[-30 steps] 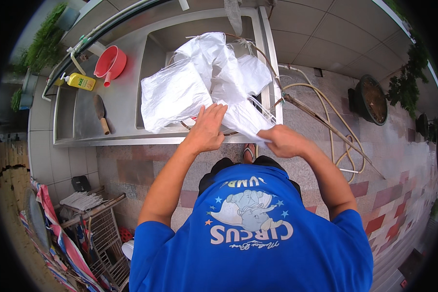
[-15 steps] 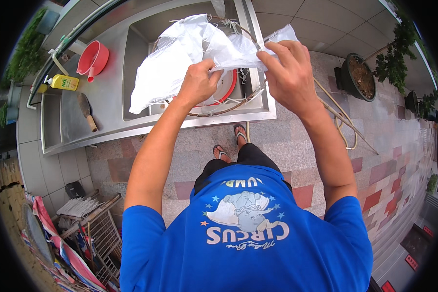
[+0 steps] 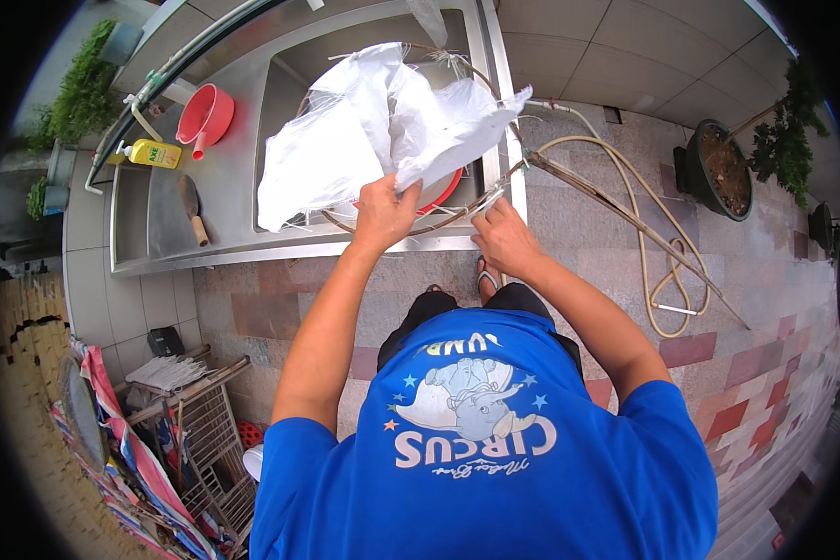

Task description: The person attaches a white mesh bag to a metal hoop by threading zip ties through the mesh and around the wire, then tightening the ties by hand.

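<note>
A white woven plastic sheet with frayed edges lies bunched over a hoop of bent stick above the sink. My left hand pinches the sheet's near edge between thumb and fingers. My right hand is at the hoop's near right side, fingers closed beside some white ties; what they hold is too small to make out. From the hoop a long stick handle runs off to the right. Under the sheet, part of a red-rimmed basin shows.
A steel sink counter carries a red dipper, a yellow bottle and a trowel. A beige hose loops over the paving at right, near a potted plant. A wooden rack stands at lower left.
My right hand has let go of the sheet's right end and come down toward me to the hoop's rim. The sheet's right part has dropped; my left hand still grips its edge.
</note>
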